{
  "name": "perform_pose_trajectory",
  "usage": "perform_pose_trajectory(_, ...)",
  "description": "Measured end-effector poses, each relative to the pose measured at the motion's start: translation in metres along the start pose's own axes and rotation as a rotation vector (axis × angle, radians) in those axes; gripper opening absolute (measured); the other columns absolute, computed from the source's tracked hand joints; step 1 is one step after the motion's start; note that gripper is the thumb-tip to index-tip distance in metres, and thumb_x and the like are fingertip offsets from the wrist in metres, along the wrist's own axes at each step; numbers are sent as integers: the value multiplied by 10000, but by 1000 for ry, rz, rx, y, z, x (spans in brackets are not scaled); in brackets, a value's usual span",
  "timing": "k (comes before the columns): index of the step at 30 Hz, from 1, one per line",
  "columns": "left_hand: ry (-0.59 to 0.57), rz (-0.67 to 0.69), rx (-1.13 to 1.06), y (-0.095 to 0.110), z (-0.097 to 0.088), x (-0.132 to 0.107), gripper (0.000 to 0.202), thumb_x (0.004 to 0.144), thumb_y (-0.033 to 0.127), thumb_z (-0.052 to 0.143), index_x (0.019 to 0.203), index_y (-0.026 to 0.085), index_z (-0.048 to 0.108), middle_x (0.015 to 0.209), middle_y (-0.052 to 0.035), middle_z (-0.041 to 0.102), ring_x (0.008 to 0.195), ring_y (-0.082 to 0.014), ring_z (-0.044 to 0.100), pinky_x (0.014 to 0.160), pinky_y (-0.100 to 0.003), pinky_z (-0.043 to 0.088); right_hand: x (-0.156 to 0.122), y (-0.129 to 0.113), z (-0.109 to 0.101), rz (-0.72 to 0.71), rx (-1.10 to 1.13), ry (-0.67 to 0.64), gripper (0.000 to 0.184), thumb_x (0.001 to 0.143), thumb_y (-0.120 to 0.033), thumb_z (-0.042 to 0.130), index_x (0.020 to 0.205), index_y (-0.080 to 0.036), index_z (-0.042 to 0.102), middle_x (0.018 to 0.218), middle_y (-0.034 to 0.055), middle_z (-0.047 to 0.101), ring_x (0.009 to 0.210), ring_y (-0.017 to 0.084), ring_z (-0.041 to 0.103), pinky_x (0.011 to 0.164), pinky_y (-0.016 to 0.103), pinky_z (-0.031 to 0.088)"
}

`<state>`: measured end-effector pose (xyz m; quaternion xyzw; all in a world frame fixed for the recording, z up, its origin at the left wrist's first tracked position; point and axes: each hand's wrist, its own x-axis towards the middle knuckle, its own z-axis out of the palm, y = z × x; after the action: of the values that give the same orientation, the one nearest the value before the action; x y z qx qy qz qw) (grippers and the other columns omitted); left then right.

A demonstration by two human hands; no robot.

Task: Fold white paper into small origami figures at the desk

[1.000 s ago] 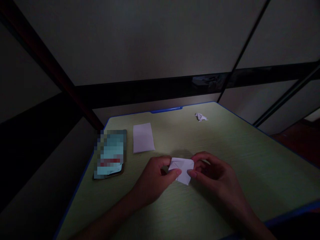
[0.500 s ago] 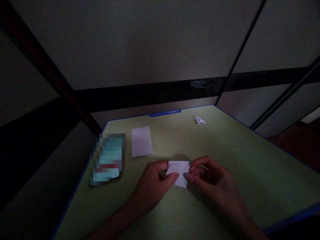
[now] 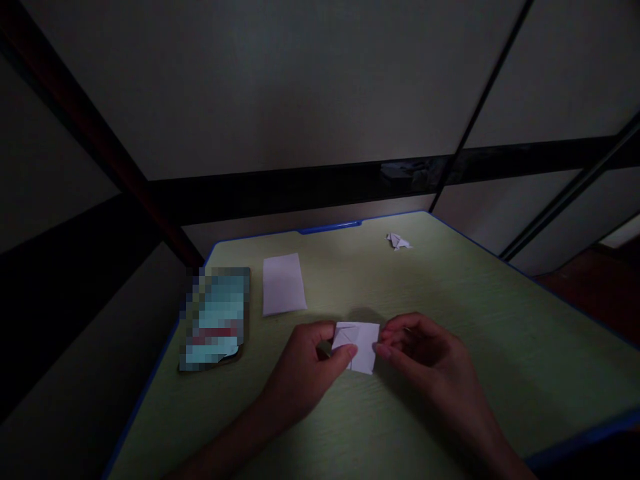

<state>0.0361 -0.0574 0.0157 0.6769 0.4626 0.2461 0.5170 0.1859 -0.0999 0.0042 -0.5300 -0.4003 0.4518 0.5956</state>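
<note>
A small folded white paper (image 3: 366, 347), roughly square, is held up over the near middle of the table. Triangular fold lines show on its left half, while the right half looks smooth. My left hand (image 3: 313, 363) pinches the left side, its thumb lying across the front and its fingers behind. At the right edge, my right hand (image 3: 430, 357) has thumb and fingertips closed on the paper's border. The fingers behind the sheet are partly hidden.
A flat white paper sheet (image 3: 283, 283) lies beyond my left hand. Left of it is a phone-like device (image 3: 215, 320) with a blurred screen. A small folded paper figure (image 3: 399, 241) sits near the table's (image 3: 340, 273) far edge, before dark-banded cabinet panels (image 3: 300, 100).
The creased flap seen at the paper's right side now lies flat or out of sight. My right thumb has shifted slightly at that edge; my left hand keeps its hold.
</note>
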Motion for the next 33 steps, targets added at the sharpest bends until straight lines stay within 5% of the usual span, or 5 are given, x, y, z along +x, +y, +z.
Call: perform_pose_trajectory(33,10,-9,3,1,1,0,199,682,219,517,734,93,661,622,-29,607,507,-105,482,467,-201,377,-2,-1,-1,-28,-55,28,151,535,-144,719,621,-190,603,596,-18,615,536,115,566,503,218,471)
